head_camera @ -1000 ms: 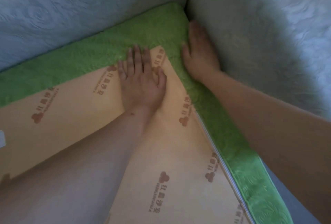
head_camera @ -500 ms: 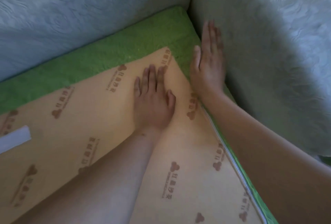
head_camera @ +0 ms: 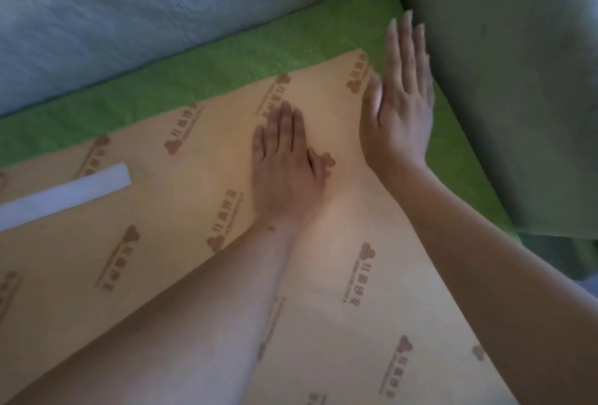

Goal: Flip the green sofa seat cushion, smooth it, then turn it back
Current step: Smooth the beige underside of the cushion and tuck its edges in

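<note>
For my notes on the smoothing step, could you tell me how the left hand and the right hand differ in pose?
The left hand lies on the tan printed underside; the right hand sits farther out, along the green cushion edge beside the grey armrest. The left fingers are together, the right ones slightly spread. Both are open, holding nothing.

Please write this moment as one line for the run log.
stage: smoothing | cushion: tan underside up | left hand: flat on underside | right hand: open, by armrest

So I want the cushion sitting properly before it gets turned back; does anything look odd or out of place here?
Only that the cushion lies underside up: its tan printed backing with a white strip faces up. Both hands, left and right, lie flat near the corner. Nothing looks torn or askew.
</note>
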Motion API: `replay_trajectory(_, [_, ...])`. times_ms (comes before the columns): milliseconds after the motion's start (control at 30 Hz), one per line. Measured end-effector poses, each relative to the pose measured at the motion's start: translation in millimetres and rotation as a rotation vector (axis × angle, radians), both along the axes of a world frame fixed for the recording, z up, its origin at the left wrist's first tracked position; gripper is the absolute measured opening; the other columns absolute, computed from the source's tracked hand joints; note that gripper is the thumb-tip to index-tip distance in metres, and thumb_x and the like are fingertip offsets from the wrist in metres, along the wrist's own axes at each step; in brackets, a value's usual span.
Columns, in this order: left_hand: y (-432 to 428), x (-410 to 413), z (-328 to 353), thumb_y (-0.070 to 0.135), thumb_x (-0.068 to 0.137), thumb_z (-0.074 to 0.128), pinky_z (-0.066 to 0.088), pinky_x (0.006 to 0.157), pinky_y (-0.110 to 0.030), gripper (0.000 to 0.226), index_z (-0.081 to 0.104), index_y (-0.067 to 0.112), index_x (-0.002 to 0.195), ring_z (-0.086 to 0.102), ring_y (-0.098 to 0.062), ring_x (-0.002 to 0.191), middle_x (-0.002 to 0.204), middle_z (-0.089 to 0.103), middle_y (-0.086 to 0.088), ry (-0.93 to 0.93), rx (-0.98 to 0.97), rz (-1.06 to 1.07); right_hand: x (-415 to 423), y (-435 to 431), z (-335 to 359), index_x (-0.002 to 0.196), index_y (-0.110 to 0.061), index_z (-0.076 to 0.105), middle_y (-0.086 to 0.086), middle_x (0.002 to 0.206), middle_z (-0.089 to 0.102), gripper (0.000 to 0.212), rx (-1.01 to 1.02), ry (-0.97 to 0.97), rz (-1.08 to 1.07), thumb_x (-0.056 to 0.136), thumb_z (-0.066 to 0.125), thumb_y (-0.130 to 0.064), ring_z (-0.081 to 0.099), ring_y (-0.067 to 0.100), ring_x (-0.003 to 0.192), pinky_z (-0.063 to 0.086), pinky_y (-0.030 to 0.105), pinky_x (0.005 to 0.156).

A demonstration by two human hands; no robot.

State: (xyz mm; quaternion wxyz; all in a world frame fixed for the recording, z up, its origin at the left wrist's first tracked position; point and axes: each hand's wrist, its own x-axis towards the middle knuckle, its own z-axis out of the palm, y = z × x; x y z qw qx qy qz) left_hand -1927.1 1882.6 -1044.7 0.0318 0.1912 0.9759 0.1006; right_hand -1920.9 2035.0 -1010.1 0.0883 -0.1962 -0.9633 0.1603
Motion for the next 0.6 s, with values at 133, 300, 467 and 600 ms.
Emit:
replay_trajectory(133, [-32.1,11.4,4.4,0.029,0.095,0.032,0.014,0.124,-0.043,0.064,0.026,0.009,0.156,0.015,-0.019,0.153,0.164,0.022,-0.007,0.006,0.002,0.026,2.5,-25.6,-12.0,0.159,-0.012,0.013,0.003,0.167,0.002,0.059,-0.030,-0.215,0.120,0.105,0.021,-0.035,-0.002,0.016,0.154,0.001,0.035,0.125])
replay_trajectory(300, [-91.3,17.1,2.4,0.030,0.095,0.032,0.013,0.124,-0.042,0.065,0.026,0.010,0.156,0.016,-0.019,0.153,0.164,0.022,-0.006,0.006,-0.009,0.081,-4.2,-76.7,3.3,0.159,-0.014,0.010,-0.002,0.166,-0.001,0.060,-0.003,-0.137,0.136,0.104,0.025,-0.032,0.002,0.017,0.154,0.008,0.038,0.126])
replay_trajectory(467, [-150.9,17.3,5.0,0.031,0.093,0.032,0.013,0.124,-0.043,0.065,0.030,0.011,0.155,0.017,-0.020,0.152,0.164,0.023,-0.006,0.022,-0.017,0.082,-12.1,-107.0,9.4,0.159,-0.012,0.013,0.001,0.166,0.000,0.058,-0.055,-0.066,0.021,0.106,0.024,-0.033,0.003,0.018,0.154,0.008,0.033,0.125])
replay_trajectory(600, [-188.6,22.7,7.0,0.031,0.094,0.030,0.013,0.124,-0.044,0.065,0.025,0.015,0.157,0.013,-0.020,0.153,0.165,0.018,-0.004,-0.013,-0.003,0.080,5.3,-161.2,-5.4,0.160,-0.013,0.006,0.003,0.167,-0.001,0.063,0.037,-0.222,0.206,0.103,0.023,-0.035,-0.001,0.018,0.154,0.001,0.036,0.125])
